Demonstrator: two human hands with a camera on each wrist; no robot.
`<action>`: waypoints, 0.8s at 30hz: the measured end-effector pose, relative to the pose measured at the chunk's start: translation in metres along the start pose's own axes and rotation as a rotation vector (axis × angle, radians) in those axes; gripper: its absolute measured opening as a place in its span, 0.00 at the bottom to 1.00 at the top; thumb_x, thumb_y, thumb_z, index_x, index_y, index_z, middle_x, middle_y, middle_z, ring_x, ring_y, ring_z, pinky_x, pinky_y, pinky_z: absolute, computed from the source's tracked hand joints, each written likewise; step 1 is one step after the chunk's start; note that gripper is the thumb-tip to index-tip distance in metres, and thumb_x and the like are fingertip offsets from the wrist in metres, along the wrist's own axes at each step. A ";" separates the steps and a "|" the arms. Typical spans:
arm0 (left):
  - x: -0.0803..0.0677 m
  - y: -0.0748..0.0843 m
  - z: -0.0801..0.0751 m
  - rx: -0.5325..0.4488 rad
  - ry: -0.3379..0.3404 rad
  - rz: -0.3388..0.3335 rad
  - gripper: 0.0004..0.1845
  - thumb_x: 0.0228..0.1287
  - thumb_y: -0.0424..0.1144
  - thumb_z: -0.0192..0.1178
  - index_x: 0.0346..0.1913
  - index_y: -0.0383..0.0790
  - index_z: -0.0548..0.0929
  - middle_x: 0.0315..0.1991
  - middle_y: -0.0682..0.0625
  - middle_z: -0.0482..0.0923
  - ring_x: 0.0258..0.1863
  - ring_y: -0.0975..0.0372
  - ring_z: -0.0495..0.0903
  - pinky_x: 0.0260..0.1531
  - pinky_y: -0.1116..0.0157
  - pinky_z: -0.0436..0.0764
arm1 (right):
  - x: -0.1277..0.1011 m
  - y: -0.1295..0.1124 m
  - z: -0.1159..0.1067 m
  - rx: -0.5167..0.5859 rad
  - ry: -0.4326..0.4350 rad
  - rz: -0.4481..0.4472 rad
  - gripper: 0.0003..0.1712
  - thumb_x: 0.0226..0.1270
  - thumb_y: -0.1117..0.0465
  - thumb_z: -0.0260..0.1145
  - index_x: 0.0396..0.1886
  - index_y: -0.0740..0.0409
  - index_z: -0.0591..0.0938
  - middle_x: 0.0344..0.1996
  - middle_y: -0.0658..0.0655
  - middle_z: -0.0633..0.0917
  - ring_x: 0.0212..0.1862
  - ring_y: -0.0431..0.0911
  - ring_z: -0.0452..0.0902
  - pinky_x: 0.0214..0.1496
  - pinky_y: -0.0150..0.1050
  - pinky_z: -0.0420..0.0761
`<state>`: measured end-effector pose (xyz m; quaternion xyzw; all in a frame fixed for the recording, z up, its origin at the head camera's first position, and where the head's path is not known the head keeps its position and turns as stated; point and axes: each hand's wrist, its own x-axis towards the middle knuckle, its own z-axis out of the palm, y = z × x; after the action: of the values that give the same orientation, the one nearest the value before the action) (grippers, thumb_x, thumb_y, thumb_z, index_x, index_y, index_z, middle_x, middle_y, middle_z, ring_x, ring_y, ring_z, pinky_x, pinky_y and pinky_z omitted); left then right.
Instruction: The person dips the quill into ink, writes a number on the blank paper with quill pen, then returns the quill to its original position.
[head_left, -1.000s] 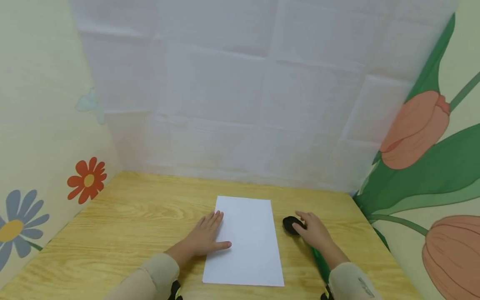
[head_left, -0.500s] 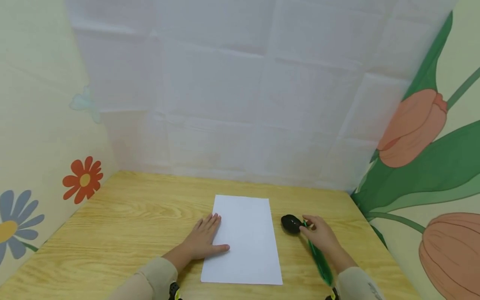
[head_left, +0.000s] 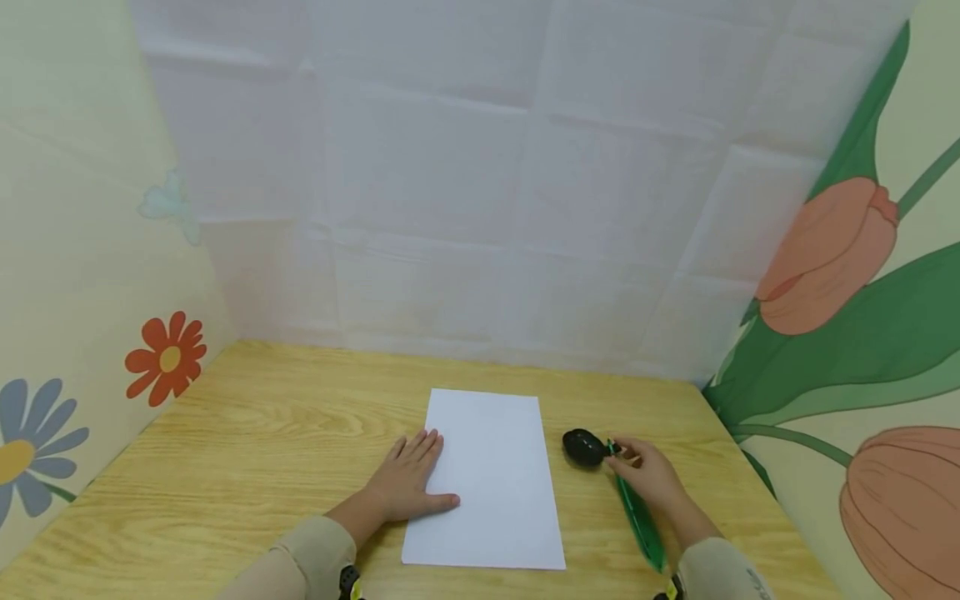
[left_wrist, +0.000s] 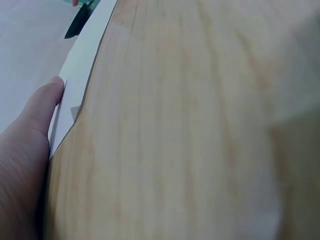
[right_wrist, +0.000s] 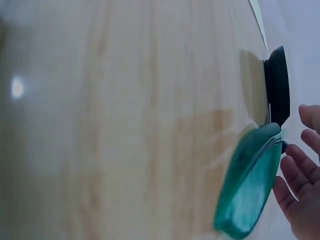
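Green-handled tool (head_left: 637,518) with a black round head (head_left: 584,447) lies on the wooden surface (head_left: 262,433), just right of the white sheet of paper (head_left: 491,475), its handle running back toward me along my right forearm. My right hand (head_left: 649,472) sits at the neck where handle meets head; fingers (right_wrist: 295,170) curl round the green handle near its top end, touching it, though the wrist view shows them only loosely closed beside the plastic, so grip is light. Black head rests on the wood, apart from the paper's right edge. My left hand (head_left: 408,483) lies flat on the sheet's left margin, fingers straight and together, thumb (left_wrist: 42,107) stretched out along the paper, pressing its edge down; the palm's outer half is on bare wood. Paper lies lengthwise away from me, near the middle of the surface. Beige sleeves (head_left: 315,554) cover both wrists. Flower-print walls (head_left: 90,275) stand left and right, a pale tiled panel (head_left: 487,183) behind.
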<state>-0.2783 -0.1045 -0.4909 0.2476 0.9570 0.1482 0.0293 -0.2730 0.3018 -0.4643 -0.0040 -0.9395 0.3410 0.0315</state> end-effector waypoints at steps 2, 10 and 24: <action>0.000 -0.001 0.002 0.013 0.005 -0.001 0.60 0.56 0.77 0.49 0.76 0.32 0.53 0.78 0.39 0.49 0.79 0.47 0.46 0.75 0.43 0.43 | 0.000 0.001 0.000 0.019 -0.004 0.015 0.28 0.68 0.53 0.66 0.63 0.63 0.76 0.45 0.60 0.82 0.44 0.50 0.78 0.38 0.39 0.79; 0.000 -0.003 0.004 0.015 0.016 -0.005 0.60 0.55 0.78 0.49 0.76 0.32 0.54 0.78 0.40 0.50 0.79 0.48 0.47 0.75 0.44 0.44 | 0.000 0.003 0.002 0.048 -0.006 0.039 0.26 0.66 0.58 0.67 0.60 0.65 0.77 0.39 0.59 0.83 0.41 0.47 0.77 0.37 0.36 0.76; -0.003 0.007 -0.006 0.047 -0.033 -0.047 0.57 0.57 0.76 0.50 0.76 0.34 0.55 0.78 0.42 0.51 0.79 0.50 0.47 0.76 0.46 0.46 | 0.005 0.007 0.006 0.044 0.000 0.063 0.27 0.63 0.59 0.69 0.60 0.66 0.77 0.34 0.56 0.83 0.34 0.43 0.73 0.34 0.36 0.73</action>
<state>-0.2735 -0.1013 -0.4832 0.2278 0.9652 0.1208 0.0425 -0.2781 0.3030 -0.4733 -0.0330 -0.9313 0.3622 0.0208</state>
